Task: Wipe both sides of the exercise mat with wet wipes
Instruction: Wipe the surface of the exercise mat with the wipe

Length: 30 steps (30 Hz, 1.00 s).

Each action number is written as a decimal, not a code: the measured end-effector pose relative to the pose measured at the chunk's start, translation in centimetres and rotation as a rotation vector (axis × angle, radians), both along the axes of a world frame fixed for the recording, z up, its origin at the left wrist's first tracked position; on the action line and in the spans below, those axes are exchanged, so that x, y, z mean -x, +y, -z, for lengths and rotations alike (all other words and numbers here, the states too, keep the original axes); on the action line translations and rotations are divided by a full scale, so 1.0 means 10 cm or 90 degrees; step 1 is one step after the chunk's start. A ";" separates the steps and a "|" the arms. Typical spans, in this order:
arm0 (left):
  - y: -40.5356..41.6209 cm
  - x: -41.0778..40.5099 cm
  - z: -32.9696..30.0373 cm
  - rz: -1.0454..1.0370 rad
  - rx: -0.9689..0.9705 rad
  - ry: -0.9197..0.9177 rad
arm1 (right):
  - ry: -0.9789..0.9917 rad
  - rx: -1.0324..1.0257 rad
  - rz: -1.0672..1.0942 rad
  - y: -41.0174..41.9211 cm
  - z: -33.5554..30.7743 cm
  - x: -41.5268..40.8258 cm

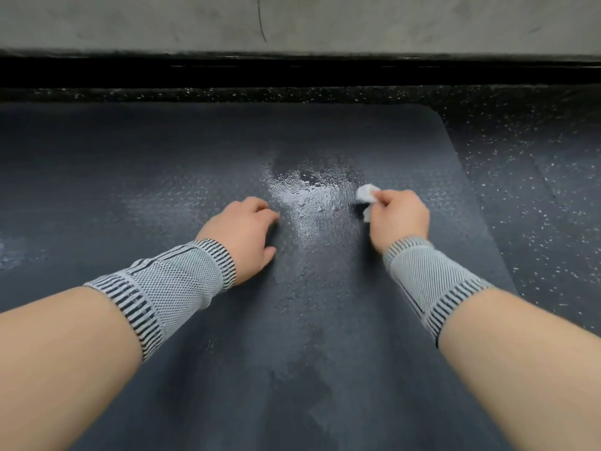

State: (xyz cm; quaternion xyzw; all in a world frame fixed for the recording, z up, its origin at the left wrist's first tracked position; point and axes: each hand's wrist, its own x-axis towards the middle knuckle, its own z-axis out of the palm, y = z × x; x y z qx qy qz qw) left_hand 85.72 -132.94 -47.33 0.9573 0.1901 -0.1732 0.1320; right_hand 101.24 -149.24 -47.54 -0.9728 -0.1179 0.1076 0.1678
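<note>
A dark grey exercise mat (162, 164) lies flat on the floor and fills most of the view; its rounded far right corner shows at the upper right. A wet, shiny patch (309, 196) glistens on the mat between my hands. My right hand (400, 219) grips a crumpled white wet wipe (366, 194) and holds it down on the mat at the patch's right edge. My left hand (244, 232) rests on the mat left of the patch, with its fingers curled under and nothing in it. Both wrists wear striped grey bands.
Black speckled rubber flooring (536, 190) lies to the right of the mat and beyond its far edge. A black baseboard (292, 71) and a grey concrete wall (357, 24) close off the far side.
</note>
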 end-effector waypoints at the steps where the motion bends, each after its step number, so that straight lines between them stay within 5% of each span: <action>1: 0.04 -0.03 0.01 -0.016 -0.005 -0.005 | 0.003 0.006 0.057 0.02 0.04 -0.05; 3: 0.12 -0.11 0.04 -0.047 -0.014 0.010 | 0.015 0.042 0.049 0.10 0.13 0.07; 9: 0.27 -0.31 0.12 -0.045 -0.043 0.115 | 0.058 0.040 -0.354 0.15 0.11 0.66; 16: 0.29 -0.40 0.00 0.005 -0.082 0.183 | -0.020 0.026 0.046 0.22 0.08 -0.29; 23: 0.33 -0.31 0.03 -0.011 -0.066 0.136 | 0.052 0.054 -0.390 0.36 0.13 0.56; 25: 0.33 -0.29 0.03 -0.009 -0.075 0.131 | 0.021 0.030 -0.342 0.35 0.07 0.29; 30: 0.32 -0.25 0.05 -0.029 -0.066 0.158 | -0.032 0.004 0.021 0.45 0.08 -0.46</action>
